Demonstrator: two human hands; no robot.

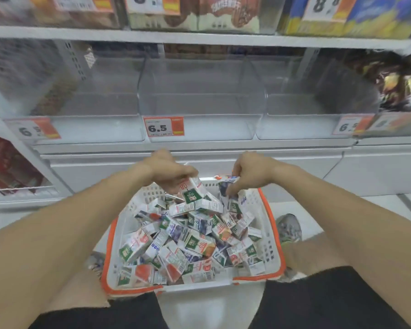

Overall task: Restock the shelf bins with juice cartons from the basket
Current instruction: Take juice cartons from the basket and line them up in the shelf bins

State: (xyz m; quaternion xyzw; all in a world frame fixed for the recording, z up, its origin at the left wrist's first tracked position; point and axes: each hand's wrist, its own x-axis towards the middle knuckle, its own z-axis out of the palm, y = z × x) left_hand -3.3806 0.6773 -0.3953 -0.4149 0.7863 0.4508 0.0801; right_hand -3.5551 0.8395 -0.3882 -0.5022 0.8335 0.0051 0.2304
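Both grips work at the basket's far end: my left hand (pixel 170 173) curls around a white-and-green juice carton (pixel 196 193) lifted clear of the heap, its long axis tilted toward the shelf, while my right hand (pixel 244 174) pinches a bluish carton (pixel 228 186) near the rim. Small rectangular glossy paperboard cartons (pixel 188 243) lie jumbled in the white perforated plastic basket (pixel 268 245) with its orange rim, between my knees. Clear, smooth plastic shelf bins (pixel 199 100), seemingly bare, lie directly ahead and above both hands, neither hand plainly nearer.
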